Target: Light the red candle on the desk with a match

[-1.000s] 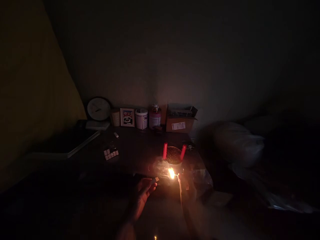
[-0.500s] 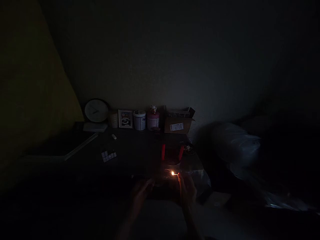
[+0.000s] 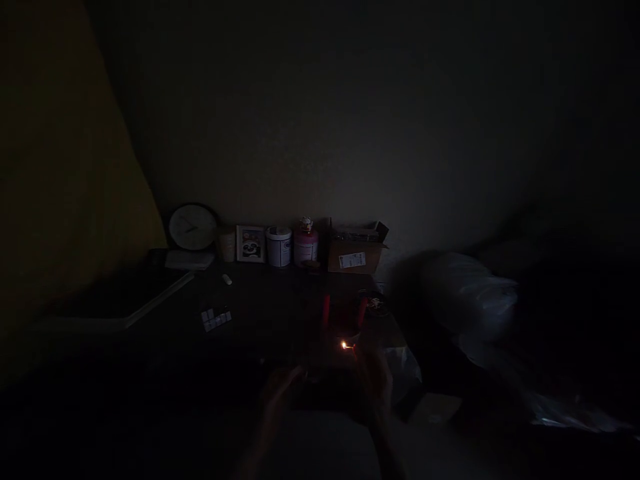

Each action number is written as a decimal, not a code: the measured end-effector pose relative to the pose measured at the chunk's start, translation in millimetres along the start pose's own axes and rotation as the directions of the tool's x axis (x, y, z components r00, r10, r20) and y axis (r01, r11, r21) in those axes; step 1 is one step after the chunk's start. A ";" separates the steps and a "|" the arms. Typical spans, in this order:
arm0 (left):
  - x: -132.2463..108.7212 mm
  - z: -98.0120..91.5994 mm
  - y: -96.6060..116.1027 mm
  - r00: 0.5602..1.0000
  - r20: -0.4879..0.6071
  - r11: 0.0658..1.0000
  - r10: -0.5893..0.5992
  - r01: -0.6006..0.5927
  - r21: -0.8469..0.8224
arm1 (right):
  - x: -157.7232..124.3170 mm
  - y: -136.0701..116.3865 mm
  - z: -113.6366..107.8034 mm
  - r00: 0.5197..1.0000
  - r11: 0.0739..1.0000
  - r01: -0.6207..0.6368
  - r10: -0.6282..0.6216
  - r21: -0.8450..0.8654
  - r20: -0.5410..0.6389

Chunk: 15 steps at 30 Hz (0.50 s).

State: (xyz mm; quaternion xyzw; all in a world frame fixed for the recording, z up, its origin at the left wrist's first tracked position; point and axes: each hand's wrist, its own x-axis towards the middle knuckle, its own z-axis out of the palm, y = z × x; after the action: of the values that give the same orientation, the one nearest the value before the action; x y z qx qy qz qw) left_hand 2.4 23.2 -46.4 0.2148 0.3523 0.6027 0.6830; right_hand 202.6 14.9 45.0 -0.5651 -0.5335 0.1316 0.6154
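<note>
Head view is very dark. Nearest, the left hand [image 3: 280, 397] hovers over the desk [image 3: 270, 313], fingers loosely curled; whether it holds anything I cannot tell. Just to its right, the right hand [image 3: 375, 383] pinches a lit match [image 3: 347, 346], whose small flame sits at the hand's upper left, between both hands and slightly beyond them. Right behind the flame stands a pot [image 3: 344, 315] with two red candles [image 3: 326, 311] upright at its sides. A plastic bag [image 3: 407, 367] lies beside the right hand. Farther left lie white blocks [image 3: 215, 319]. Along the wall stand a clock [image 3: 192, 227], a picture [image 3: 251, 243], two jars [image 3: 279, 246] and a box [image 3: 354, 253].
</note>
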 end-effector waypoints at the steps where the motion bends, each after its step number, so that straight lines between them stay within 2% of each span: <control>1: 1.4 -3.9 -0.9 1.000 0.003 1.000 0.004 -0.004 0.021 | 1.6 -0.2 0.0 1.000 1.000 0.004 -0.004 -0.010 0.018; 5: 2.9 -13.8 -4.2 1.000 0.008 0.997 0.029 -0.030 0.074 | 7.9 1.9 1.9 0.996 0.999 0.038 -0.036 -0.021 0.082; 10: 3.4 -5.9 -3.3 0.999 0.027 0.997 0.024 -0.026 0.071 | 17.6 6.0 8.2 0.990 0.993 0.114 -0.110 -0.042 0.087; 15: 2.0 -5.4 -0.4 1.000 0.021 0.997 0.009 -0.010 0.079 | 26.9 4.5 12.4 0.996 0.999 -0.006 0.002 0.034 0.092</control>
State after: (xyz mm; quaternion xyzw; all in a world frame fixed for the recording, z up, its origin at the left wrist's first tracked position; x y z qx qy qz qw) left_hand -1.2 24.3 -50.7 0.2496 0.3678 0.5893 0.6747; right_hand 205.2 43.7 52.3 -0.5489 -0.5578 0.1678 0.5995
